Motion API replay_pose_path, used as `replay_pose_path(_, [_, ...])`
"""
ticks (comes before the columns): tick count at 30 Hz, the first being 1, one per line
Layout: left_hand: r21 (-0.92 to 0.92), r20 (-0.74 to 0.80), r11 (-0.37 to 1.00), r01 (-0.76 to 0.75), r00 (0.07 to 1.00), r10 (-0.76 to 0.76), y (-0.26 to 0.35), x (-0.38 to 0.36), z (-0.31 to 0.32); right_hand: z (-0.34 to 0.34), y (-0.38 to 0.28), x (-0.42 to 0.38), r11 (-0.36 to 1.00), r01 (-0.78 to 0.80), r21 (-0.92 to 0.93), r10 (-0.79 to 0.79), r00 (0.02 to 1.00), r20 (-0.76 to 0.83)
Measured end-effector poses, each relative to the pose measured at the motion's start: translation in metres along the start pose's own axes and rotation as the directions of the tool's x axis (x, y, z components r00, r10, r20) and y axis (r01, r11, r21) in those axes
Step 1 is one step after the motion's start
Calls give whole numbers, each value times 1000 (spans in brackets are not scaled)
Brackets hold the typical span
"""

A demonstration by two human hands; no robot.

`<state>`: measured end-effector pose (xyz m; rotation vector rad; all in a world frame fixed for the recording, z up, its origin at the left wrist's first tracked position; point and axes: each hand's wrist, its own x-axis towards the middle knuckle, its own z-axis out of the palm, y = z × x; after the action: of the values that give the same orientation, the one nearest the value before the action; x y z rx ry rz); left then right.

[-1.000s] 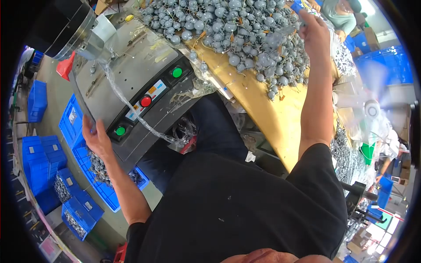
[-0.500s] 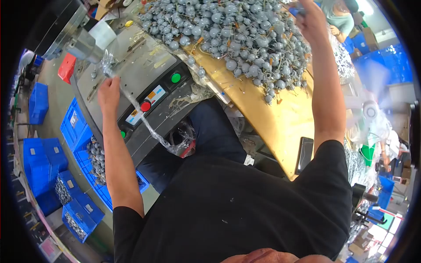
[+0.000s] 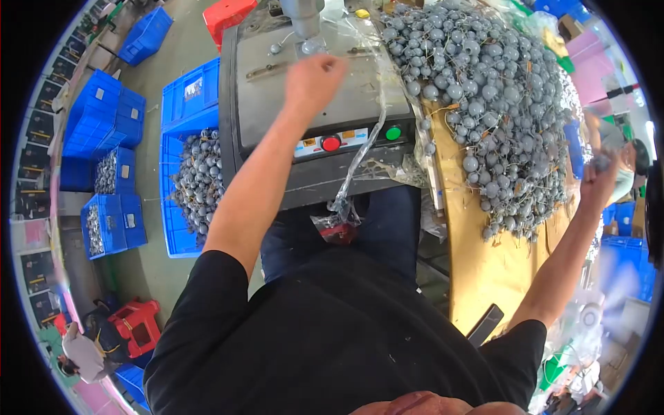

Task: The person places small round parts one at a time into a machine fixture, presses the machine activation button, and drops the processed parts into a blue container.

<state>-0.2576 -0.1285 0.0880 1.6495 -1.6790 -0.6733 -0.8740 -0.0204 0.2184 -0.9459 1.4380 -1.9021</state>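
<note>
My left hand (image 3: pixel 315 84) is over the metal plate of a machine (image 3: pixel 259 97), just in front of the press head (image 3: pixel 303 17). Its fingers are curled closed, and what they hold, if anything, is hidden. A shiny grey ball (image 3: pixel 313 46) sits under the press head, just beyond the fingers. Another small grey ball (image 3: pixel 276 48) lies on the plate to the left. At the far right, past a heap of grey balls with thin stems (image 3: pixel 498 90), my right hand (image 3: pixel 599 183) is closed around a grey ball (image 3: pixel 602 163).
A clear plastic strip (image 3: pixel 380 114) hangs over the machine's front, between red (image 3: pixel 331 143) and green (image 3: pixel 393 133) buttons. Blue crates (image 3: pixel 181 242) with grey balls stand at left. A phone (image 3: pixel 486 324) lies on the yellow board (image 3: pixel 462 263). A fan (image 3: pixel 590 315) and another person (image 3: pixel 624 181) are at right.
The view has turned, bringing the machine to the middle. My left hand has come away from the plastic strip. My right hand remains raised beside the heap.
</note>
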Motion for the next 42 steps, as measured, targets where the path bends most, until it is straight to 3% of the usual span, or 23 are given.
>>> replay_pose_path(3, [245,-321,969,-6,943,88,-28,14,-12,-8,13,8,995,-8,-101,7,1000,-11])
replay_pose_path(6, [534,-362,846,15,907,213,-42,39,-6,-40,5,46,992,56,-115,-52,998,32])
replay_pose_path(8, [548,-267,837,5,949,169,-40,50,0,-20,-12,22,922,201,-332,-176,979,104])
replay_pose_path(9, [525,-258,851,-12,951,172,-42,55,3,-3,-21,-3,780,328,-532,-274,945,181])
replay_pose_path(10, [506,-255,862,-23,951,175,-46,63,4,9,-30,-24,501,489,-714,-387,865,320])
replay_pose_path(12, [406,-353,912,-46,913,203,-55,68,10,21,-44,-40,18,617,-787,-486,693,532])
replay_pose_path(13, [352,-391,933,-75,894,219,-54,63,11,19,-48,-33,2,679,-734,-512,631,583])
replay_pose_path(15, [250,-480,958,-139,842,247,-50,57,5,15,-51,-35,268,539,-799,-374,822,429])
replay_pose_path(18, [266,-506,957,-115,829,240,-74,41,-15,10,-47,-46,-78,693,-717,-510,590,626])
replay_pose_path(19, [247,-510,963,-106,831,222,-83,28,-27,10,-50,-51,22,657,-754,-491,664,564])
replay_pose_path(20, [231,-516,968,-98,831,207,-94,15,-43,20,-49,-57,401,536,-743,-318,842,435])
replay_pose_path(21, [158,-535,981,-114,825,182,-112,2,-58,31,-49,-63,766,241,-596,-102,961,257])
replay_pose_path(22, [83,-558,987,-134,815,158,-128,-8,-74,41,-49,-69,917,-68,-394,105,992,72])
replay_pose_path(24, [196,-645,979,-46,747,164,-156,-34,-107,7,-39,-40,873,280,-399,-203,953,225])
replay_pose_path(27, [269,-673,934,235,739,8,-235,-59,-157,51,-64,-65,977,-44,-207,47,999,10])
replay_pose_path(29, [291,-666,866,406,736,-121,-286,-72,-175,22,-62,-58,984,40,-173,0,974,226])
replay_pose_path(31, [380,-509,794,474,824,-249,-328,-84,-180,18,-61,-65,934,58,-352,21,976,216])
replay_pose_path(33, [433,-468,774,463,849,-246,-344,-94,-176,28,-58,-74,881,61,-470,83,957,279])
replay_pose_path(34, [359,-545,847,392,825,-151,-337,-96,-166,40,-58,-80,861,69,-504,119,936,331])
replay_pose_path(36, [216,-542,913,346,820,-183,-287,-100,-144,72,-63,-95,823,107,-558,197,868,456])
replay_pose_path(38, [100,-534,977,190,839,-109,-235,-116,-117,111,-70,-116,787,183,-590,259,770,584])
replay_pose_path(40, [52,-447,996,68,894,-38,-183,-132,-96,145,-76,-138,741,309,-596,280,665,692])
replay_pose_path(42, [36,-309,997,71,949,-56,-161,-142,-76,190,-80,-161,696,362,-620,340,595,729])
